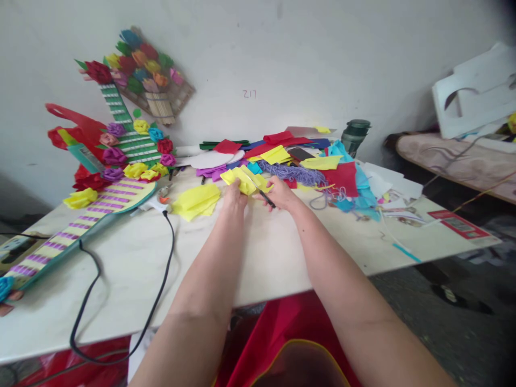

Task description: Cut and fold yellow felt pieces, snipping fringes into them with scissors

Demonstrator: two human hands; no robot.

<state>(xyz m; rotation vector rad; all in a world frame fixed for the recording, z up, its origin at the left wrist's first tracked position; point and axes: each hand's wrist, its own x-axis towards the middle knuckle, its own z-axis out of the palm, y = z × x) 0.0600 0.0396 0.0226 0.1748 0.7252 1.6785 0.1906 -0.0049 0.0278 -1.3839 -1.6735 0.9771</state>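
Observation:
My left hand [236, 194] pinches a folded piece of yellow crepe paper [243, 176] above the table. In my right hand [279, 193] is a pair of scissors [266, 199] with dark handles, and their blades lie across the yellow paper. Just left of my left hand, a stack of yellow crepe paper sheets [197, 201] rests on the tabletop. Behind my hands is a tangle of purple yarn [296, 173]. My fingertips are partly hidden by the paper.
A glue gun [155, 204] with a looping black cord [171, 258] lies at left. Beside it stands a striped board with paper flowers [129, 148]. Coloured paper sheets [278, 138] are piled at the back, near a dark green bottle [355, 134]. A red-bordered label [457, 223] marks the right corner.

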